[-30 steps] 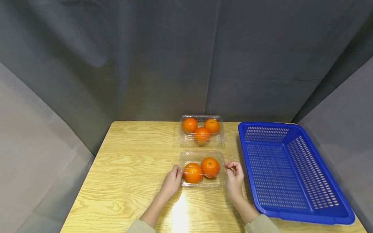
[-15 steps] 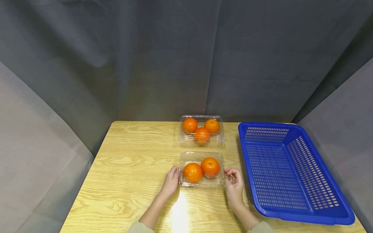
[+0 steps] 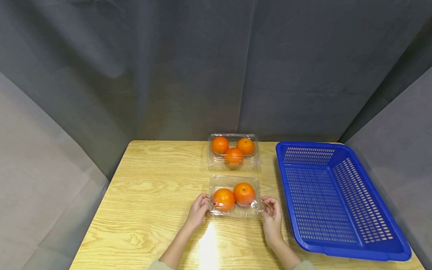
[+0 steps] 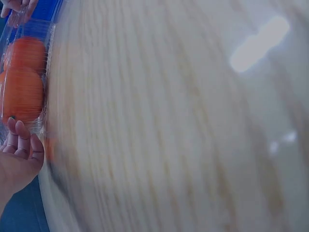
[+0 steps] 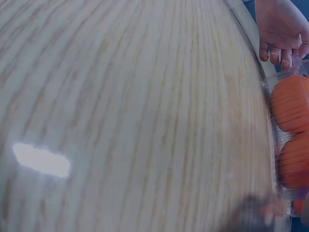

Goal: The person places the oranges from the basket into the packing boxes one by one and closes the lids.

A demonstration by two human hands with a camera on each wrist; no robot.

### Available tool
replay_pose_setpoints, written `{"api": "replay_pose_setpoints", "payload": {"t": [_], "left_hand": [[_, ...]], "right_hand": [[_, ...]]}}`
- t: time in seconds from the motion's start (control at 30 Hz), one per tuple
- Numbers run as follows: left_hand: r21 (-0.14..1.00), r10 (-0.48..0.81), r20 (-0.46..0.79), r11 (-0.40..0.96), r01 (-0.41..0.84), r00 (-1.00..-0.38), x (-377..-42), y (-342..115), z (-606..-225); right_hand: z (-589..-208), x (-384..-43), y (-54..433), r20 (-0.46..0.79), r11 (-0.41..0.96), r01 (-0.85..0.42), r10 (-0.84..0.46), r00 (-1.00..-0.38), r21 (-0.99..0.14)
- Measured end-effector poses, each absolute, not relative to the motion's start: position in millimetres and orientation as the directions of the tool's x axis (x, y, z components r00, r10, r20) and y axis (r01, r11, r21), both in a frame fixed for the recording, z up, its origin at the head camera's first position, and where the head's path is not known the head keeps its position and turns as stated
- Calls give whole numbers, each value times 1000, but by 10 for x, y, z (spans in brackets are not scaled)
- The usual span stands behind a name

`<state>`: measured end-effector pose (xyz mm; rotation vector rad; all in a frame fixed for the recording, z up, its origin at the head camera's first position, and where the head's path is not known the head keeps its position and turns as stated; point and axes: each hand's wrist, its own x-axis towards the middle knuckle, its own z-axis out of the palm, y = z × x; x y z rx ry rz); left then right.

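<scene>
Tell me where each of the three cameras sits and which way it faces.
Head: looks forward and down at the wooden table, the left hand and right hand gripping the near clear box of oranges, beside a blue basket.
Left wrist: low over the table, facing the box; left fingers show.
Right wrist: low from the opposite side; the other hand's fingers show.
All three views share the box of oranges.

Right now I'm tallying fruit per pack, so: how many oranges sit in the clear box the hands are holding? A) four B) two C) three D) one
B: the head view shows two oranges in the near box, gripped at its ends by the left hand and right hand; the far box holds three.
</scene>
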<state>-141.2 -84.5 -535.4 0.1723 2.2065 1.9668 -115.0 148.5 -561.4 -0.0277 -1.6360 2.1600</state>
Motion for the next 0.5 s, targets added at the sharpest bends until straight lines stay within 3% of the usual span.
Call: {"api": "replay_pose_setpoints", "payload": {"t": [0.13,0.37,0.5], "left_hand": [[989,238,-89,138,-57,-967,-1406,-870,-5439],[983,246,-122,167,-82,-962,-1352,-855,-5408],[981,265,-159,151,-122,-951,-1343,-860,-5407]], "right_hand": [[-5664,-1150,1517,177,-176,-247,336,-925,-953],[-5659,-1086,1588,-33,-142,-5,264,-964,-990],[-5656,-1066,1627,-59,-190,25,174,-983,-981]]}}
